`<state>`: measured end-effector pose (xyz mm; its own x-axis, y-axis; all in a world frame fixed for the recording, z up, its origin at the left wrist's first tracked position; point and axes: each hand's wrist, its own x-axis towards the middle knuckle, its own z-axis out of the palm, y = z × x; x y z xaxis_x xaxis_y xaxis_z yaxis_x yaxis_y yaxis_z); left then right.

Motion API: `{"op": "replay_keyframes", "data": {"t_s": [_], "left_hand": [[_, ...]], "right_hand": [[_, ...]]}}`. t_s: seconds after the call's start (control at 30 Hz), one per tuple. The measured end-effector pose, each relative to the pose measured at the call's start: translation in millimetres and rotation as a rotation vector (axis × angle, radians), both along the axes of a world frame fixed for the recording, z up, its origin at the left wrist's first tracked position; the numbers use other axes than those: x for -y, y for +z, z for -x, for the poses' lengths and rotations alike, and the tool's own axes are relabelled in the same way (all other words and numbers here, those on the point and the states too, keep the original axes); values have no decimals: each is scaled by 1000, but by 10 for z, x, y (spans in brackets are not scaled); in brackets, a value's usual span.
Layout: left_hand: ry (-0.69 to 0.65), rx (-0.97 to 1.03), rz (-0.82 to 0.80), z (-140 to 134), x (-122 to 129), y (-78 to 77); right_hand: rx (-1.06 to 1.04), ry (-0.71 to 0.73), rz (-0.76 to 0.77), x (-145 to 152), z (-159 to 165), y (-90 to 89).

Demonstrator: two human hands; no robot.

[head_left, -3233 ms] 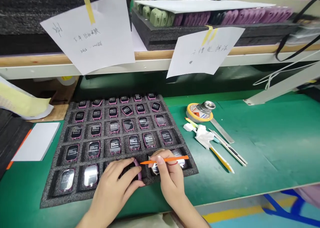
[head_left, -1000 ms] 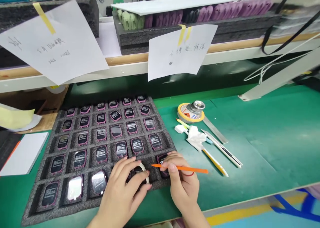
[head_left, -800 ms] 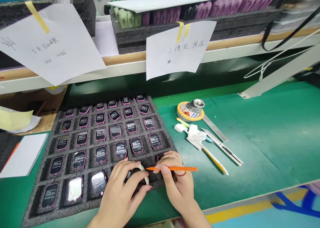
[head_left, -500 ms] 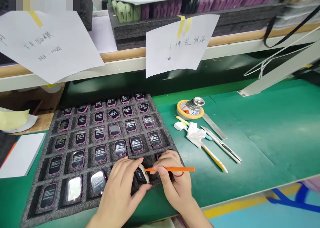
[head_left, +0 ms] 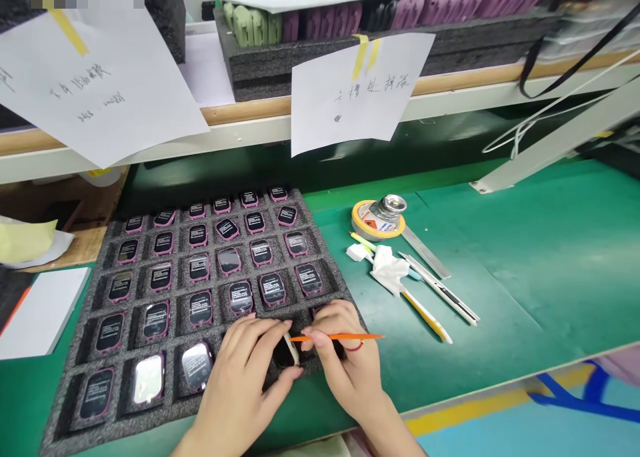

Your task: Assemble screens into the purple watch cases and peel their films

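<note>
My left hand [head_left: 245, 363] grips a smartwatch [head_left: 293, 351] with a pale, cream-coloured case between thumb and fingers, tilted on its edge above the near right part of a dark foam tray [head_left: 170, 413]. Pinched in my right hand [head_left: 345, 363] is a thin orange stick [head_left: 360, 337], its tip at the side of the watch case. Whether the tip touches the case I cannot tell. In the tray's compartments lie many purple-framed watches, such as this watch [head_left: 273, 288], most with white text on their screens. Both hands hide some of the nearest compartments.
Right of the tray lie a yellow tape roll [head_left: 363, 222] with a metal-topped bottle [head_left: 393, 207], a craft knife [head_left: 445, 290], a toothbrush [head_left: 427, 318] and crumpled tissue [head_left: 390, 267]. A shelf [head_left: 250, 133] with taped paper notes crosses above. White papers [head_left: 50, 310] lie at left.
The watch in my left hand has turned slightly, so less of its screen faces me and it looks dark. Both hands keep nearly the same place; the orange stick has barely shifted.
</note>
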<state>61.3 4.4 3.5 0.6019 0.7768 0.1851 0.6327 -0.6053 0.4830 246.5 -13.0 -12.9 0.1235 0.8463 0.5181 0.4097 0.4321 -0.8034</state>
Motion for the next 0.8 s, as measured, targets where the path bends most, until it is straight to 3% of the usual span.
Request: {"op": "replay_keyframes", "data": {"t_s": [0.13, 0.23, 0.5, 0.8], "left_hand": [[-38, -21, -21, -29, -13, 52], [-112, -12, -31, -176, -50, 89], [-166, -67, -13, -721, -156, 100], [-139, 32, -119, -612, -125, 64]], "right_hand": [[-384, -198, 13, -14, -128, 9], [-528, -343, 13, -48, -247, -23], [-564, -313, 62, -7, -230, -78], [-554, -338, 66, -12, -245, -89]]}}
